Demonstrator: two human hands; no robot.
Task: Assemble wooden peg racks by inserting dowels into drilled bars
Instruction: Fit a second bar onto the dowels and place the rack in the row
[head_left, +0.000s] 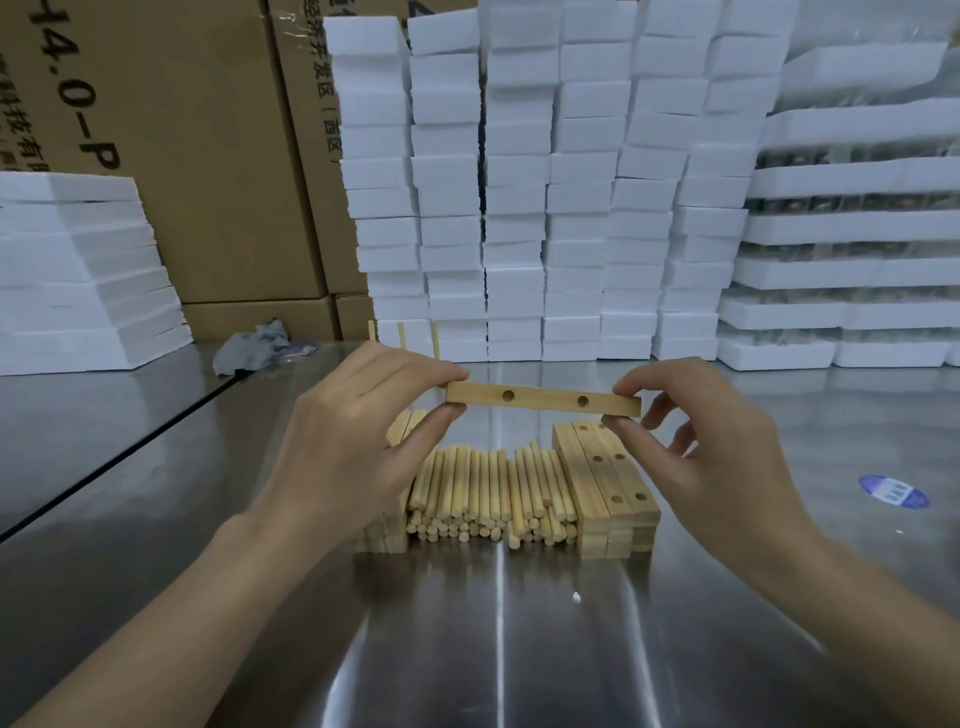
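I hold a drilled wooden bar (543, 399) level above the table, two of its holes facing me. My left hand (358, 441) pinches its left end between thumb and fingers. My right hand (711, 447) pinches the right end with thumb and forefinger. Below the bar lies a pile of wooden dowels (493, 493), ends toward me. A stack of drilled bars (605, 483) stands right of the pile. More bars (400, 431) lie on its left, partly hidden by my left hand. Three upright dowels (401, 335) show behind my left hand; their base is hidden.
The steel table (493, 639) has a seam running diagonally at the left. White foam blocks (545, 182) are stacked along the back and at far left (78, 270). Cardboard boxes (208, 156) stand behind. A grey rag (254, 345) lies at the back; a blue sticker (892, 491) is at right.
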